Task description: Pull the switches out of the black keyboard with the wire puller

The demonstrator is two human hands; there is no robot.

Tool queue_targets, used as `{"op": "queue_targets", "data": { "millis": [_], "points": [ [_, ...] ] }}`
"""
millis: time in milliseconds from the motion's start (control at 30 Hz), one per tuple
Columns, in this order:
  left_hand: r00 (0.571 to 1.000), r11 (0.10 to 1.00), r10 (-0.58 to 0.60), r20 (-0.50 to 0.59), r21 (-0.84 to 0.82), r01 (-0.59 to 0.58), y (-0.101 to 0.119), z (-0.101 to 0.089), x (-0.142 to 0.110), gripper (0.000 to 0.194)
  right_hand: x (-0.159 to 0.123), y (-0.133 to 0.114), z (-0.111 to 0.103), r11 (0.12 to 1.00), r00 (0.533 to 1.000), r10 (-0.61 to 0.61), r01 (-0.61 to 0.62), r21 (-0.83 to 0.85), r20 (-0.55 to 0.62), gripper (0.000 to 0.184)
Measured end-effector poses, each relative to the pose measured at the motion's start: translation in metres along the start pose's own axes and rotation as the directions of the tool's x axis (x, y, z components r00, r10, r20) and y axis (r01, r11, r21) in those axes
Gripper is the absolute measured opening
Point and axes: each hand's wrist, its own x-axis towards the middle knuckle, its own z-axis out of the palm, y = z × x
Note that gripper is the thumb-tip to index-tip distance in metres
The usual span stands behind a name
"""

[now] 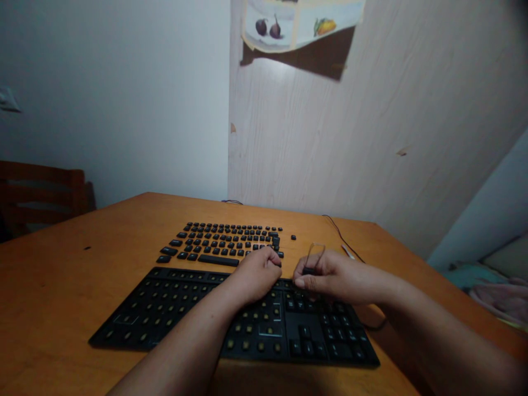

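Keyboard [284,319], black and wide, lies on the surface [53,297] right in front of the person, with bare stems [249,329] over its left and middle parts, while the arrow keys [307,347] and the number pad [342,334] at its right end are still capped. Just beyond, both hands meet over the far edge, near each other but apart. From where I stand, the right hand [330,275] pinches a wire loop [318,243] between thumb and fingers, the bend sticking up; something dark shows in that grip, too small to name. The left hand [260,273] is curled, its fingertips bunched towards the right one, and I cannot tell whether it holds anything. It looks like lifting caps, and for that I'd judge a straight, even pull kinder to the stems than a twist, with the frame held down so it doesn't slide. Farther off, loose keycaps [223,245] sit in neat rows, the space bar [218,260] nearest; keeping that order should spare some sorting. One lone keycap [293,237] sits to their right, and a thin cable [337,229] runs behind.
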Motion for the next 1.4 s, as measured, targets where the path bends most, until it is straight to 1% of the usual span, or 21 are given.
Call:
{"op": "queue_targets", "data": {
  "millis": [200,400,567,667,733,867,1067,1200,1400],
  "points": [
    [1.0,1.0,-0.001,-0.001,0.026,0.001,0.002,-0.001,-0.001,0.015,0.004,0.007,0.008,1.0,1.0,0.02,-0.019,-0.022,0.01,0.025],
    [1.0,1.0,0.011,0.011,0.025,-0.011,-0.002,0.0,0.0,0.015,0.006,0.004,0.011,0.998,0.999,0.016,-0.017,-0.052,-0.028,0.028],
    [1.0,1.0,-0.009,0.016,0.03,0.009,0.001,-0.001,-0.001,0.013,0.016,0.004,0.02,0.999,0.988,0.041,-0.045,-0.021,-0.149,0.037],
    [1.0,1.0,-0.01,0.016,0.023,0.009,0.002,-0.001,-0.001,0.013,0.022,0.009,0.026,0.997,0.966,0.061,-0.071,-0.033,-0.251,0.031],
    [1.0,1.0,0.005,0.021,0.021,-0.005,0.0,-0.001,0.0,0.013,0.024,0.012,0.029,0.995,0.952,0.081,-0.097,-0.039,-0.294,0.025],
    [0.999,1.0,0.024,0.037,0.004,-0.024,-0.001,0.0,0.0,0.015,0.024,0.011,0.029,0.986,0.946,0.167,-0.168,0.023,-0.276,0.02],
    [0.993,0.998,0.016,0.116,-0.059,-0.009,0.005,0.0,-0.004,0.017,0.026,0.008,0.025,0.965,0.935,0.243,-0.207,0.16,-0.26,0.016],
    [0.986,0.997,0.038,0.16,-0.079,-0.025,0.005,0.001,-0.006,0.018,0.029,0.016,0.023,0.944,0.943,0.254,-0.192,0.269,-0.214,0.017],
    [0.973,0.997,0.075,0.218,-0.004,-0.076,-0.001,0.0,-0.005,0.018,0.029,0.02,0.018,0.927,0.949,0.251,-0.178,0.329,-0.193,0.017]
  ]
}}
